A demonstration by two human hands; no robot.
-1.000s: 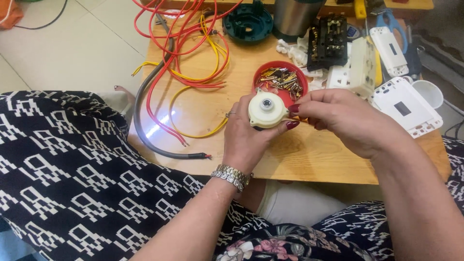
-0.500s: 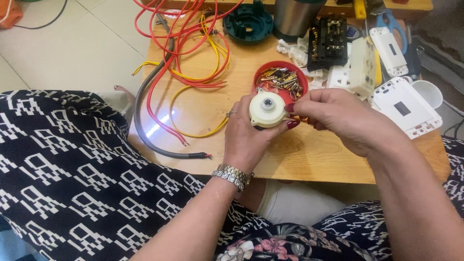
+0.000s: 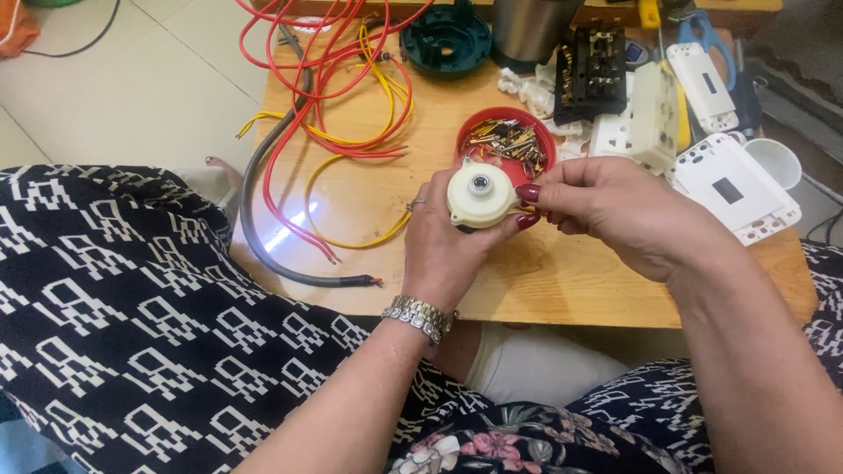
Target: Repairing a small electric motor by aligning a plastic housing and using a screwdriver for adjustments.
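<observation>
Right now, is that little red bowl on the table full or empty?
Partly full. The red bowl holds a loose pile of small brass-coloured metal bits, and bare red floor shows beside them. It sits upright on the wooden table.

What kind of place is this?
Likely a home electrical repair spot: a low wooden table on a tiled floor, strewn with red and yellow wires, white switch plates and a red bowl of metal contacts.

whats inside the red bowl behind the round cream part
The red bowl holds a heap of small brass-coloured metal contacts and screws. Its near edge is covered by the round cream part held in the left hand and right hand.
</observation>
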